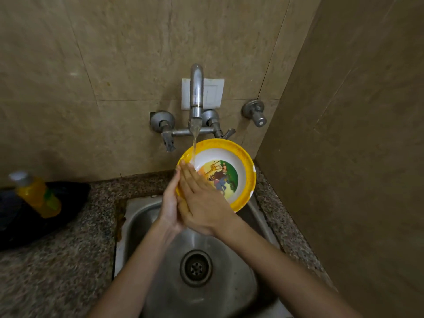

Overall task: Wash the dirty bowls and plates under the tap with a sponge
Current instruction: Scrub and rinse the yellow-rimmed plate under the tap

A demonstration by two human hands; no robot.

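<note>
From the head camera, we are holding a yellow-rimmed bowl (231,167) tilted up over the far side of the steel sink (146,216), its white inside with an animal picture facing us; the stream from the tap (196,92) is falling onto the bowl's far-left inner wall. Our left hand (169,203) is reaching up from the near left, palm turned right, cupping the bowl's left rim from behind, fingers closed together along the edge. Our right hand (202,203) is lying flat inside the bowl, fingers straight and pressed side by side, fingertips pointing far-left toward the water; it is pinching nothing we can see. Both forearms are rising from the near edge and converging above the drain (196,268). On the granite counter (57,260) at left, a yellow bottle (37,195) is leaning on a dark cloth (68,196).
</note>
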